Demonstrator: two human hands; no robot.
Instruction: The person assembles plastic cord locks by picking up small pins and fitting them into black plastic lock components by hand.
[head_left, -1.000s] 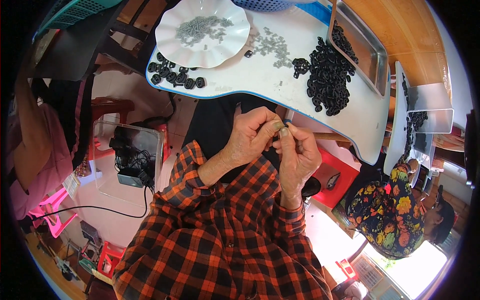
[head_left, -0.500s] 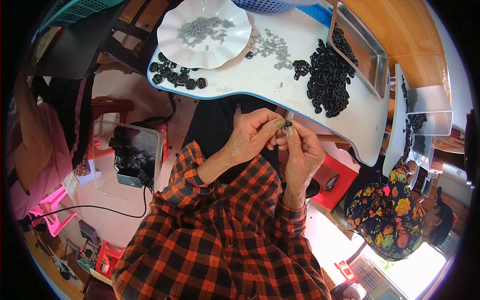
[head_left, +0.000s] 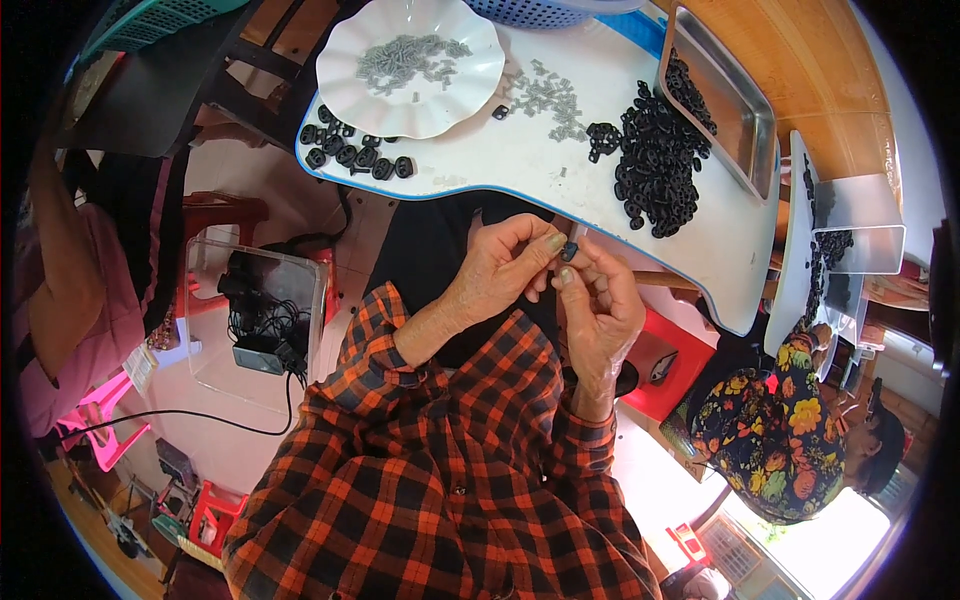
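Observation:
Over my lap, just off the table's near edge, a small black plastic part (head_left: 569,251) sits between my fingertips. My left hand (head_left: 500,265) pinches it from the left with thumb and fingers. Against its right side are the thumb and forefinger of my right hand (head_left: 604,305), the other fingers curled. Tiny grey translucent pieces (head_left: 405,65) lie in a white scalloped plate (head_left: 345,105), and more loose grey pieces (head_left: 548,100) are scattered on the table. Several black parts (head_left: 345,155) are grouped at the table's left edge. A large heap of black parts (head_left: 655,170) lies to the right.
A metal tray (head_left: 735,120) holding black parts stands at the white table's (head_left: 480,165) right. A blue basket (head_left: 540,12) is at the back. To the left, a clear bin (head_left: 205,330) holds cables and adapters. Another person in a floral top (head_left: 770,435) works at the right.
My right thumb has shifted down and away from the forefinger, so more of the black part shows. The part has turned slightly between my fingers; the table's contents are the same.

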